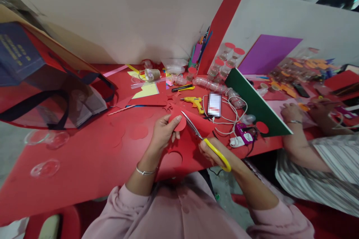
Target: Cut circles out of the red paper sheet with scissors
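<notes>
My left hand (165,129) pinches a round red paper disc (181,123) between thumb and fingers, above the red table. In my right hand (211,151) is a pair of scissors with yellow handles (217,155); the fingers are wrapped round the handles. The scissor blades point up and left, their tips close to the disc's right edge. Whether the blades touch the paper, I cannot tell. Behind the blades lies a larger sheet of red paper (203,122). Cut red paper scraps (175,101) lie just beyond my left hand.
A yellow glue gun (194,102), a utility knife (183,88), a phone (214,104) and white cables lie ahead. A purple power adapter (244,134) sits beside a green board (256,101). A large bag (56,74) stands left. On the right a co-worker's hands (291,112) work.
</notes>
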The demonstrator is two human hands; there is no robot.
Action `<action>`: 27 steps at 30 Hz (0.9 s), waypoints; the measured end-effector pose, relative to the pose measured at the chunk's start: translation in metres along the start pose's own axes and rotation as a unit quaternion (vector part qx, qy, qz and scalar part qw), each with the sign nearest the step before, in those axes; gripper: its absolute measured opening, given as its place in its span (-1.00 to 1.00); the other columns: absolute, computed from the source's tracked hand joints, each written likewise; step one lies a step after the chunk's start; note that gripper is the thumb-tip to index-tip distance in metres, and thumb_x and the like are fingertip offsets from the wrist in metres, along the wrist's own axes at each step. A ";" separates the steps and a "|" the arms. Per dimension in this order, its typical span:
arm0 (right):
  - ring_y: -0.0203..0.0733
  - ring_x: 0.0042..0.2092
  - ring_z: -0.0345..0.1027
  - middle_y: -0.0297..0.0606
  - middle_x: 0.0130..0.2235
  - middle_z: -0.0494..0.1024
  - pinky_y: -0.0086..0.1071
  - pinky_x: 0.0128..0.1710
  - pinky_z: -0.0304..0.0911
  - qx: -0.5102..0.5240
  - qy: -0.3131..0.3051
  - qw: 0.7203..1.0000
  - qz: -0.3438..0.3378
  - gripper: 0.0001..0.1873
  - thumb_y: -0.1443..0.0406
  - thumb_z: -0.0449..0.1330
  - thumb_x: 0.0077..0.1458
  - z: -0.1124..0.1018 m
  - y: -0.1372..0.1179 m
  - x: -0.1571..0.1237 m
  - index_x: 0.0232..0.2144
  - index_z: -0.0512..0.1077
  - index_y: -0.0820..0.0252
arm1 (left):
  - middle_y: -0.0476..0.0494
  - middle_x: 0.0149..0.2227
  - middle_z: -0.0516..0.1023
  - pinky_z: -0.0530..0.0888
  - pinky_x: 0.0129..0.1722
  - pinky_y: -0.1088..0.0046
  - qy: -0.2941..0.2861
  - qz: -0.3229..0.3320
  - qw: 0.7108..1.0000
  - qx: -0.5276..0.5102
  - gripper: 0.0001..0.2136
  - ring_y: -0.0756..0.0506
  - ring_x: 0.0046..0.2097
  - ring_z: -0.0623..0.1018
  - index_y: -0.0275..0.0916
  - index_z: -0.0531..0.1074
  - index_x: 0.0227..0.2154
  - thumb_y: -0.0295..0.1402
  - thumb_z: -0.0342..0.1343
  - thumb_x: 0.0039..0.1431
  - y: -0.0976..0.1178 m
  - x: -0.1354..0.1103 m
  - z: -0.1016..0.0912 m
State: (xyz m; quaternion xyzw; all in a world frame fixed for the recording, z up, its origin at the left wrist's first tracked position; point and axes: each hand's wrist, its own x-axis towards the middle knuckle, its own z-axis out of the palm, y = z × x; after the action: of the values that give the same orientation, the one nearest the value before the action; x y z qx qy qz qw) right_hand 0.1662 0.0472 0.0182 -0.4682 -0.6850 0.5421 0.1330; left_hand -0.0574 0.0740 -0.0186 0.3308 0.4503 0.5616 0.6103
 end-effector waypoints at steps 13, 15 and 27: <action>-0.35 -0.59 0.03 -0.43 -0.60 0.16 -0.40 -0.62 -0.10 -0.013 -0.033 0.999 0.015 -0.27 -0.34 -0.06 0.30 -0.014 0.012 -0.001 -0.52 0.18 0.12 | -0.02 -0.74 0.45 0.13 -0.79 0.60 -0.005 -0.006 1.000 0.002 -0.59 0.07 -0.79 0.28 -0.24 0.45 -0.52 0.01 0.38 0.09 0.003 -0.001 -0.001; -0.34 -0.59 0.05 -0.43 -0.59 0.16 -0.41 -0.62 -0.08 -0.018 -0.033 0.999 0.020 -0.29 -0.33 -0.06 0.32 -0.015 0.013 -0.001 -0.50 0.19 0.13 | -0.02 -0.74 0.45 0.12 -0.79 0.60 -0.007 -0.005 1.000 -0.002 -0.58 0.08 -0.79 0.27 -0.24 0.44 -0.53 0.01 0.39 0.08 0.003 -0.002 -0.001; -0.38 -0.61 0.04 -0.44 -0.61 0.16 -0.45 -0.65 -0.02 0.032 0.024 0.999 0.012 -0.21 -0.43 -0.07 0.20 -0.002 0.011 -0.010 -0.53 0.20 0.13 | 0.04 -0.54 0.51 0.21 -0.67 0.59 0.167 0.152 0.973 -0.040 -0.66 0.06 -0.62 0.41 -0.21 0.55 -0.14 -0.03 0.26 0.24 0.000 -0.006 -0.003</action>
State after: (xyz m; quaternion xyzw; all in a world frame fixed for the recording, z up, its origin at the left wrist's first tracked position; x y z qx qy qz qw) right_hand 0.1783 0.0407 0.0129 -0.4848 -0.6580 0.5541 0.1577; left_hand -0.0598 0.0682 -0.0187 0.2724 0.4677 0.7128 0.4461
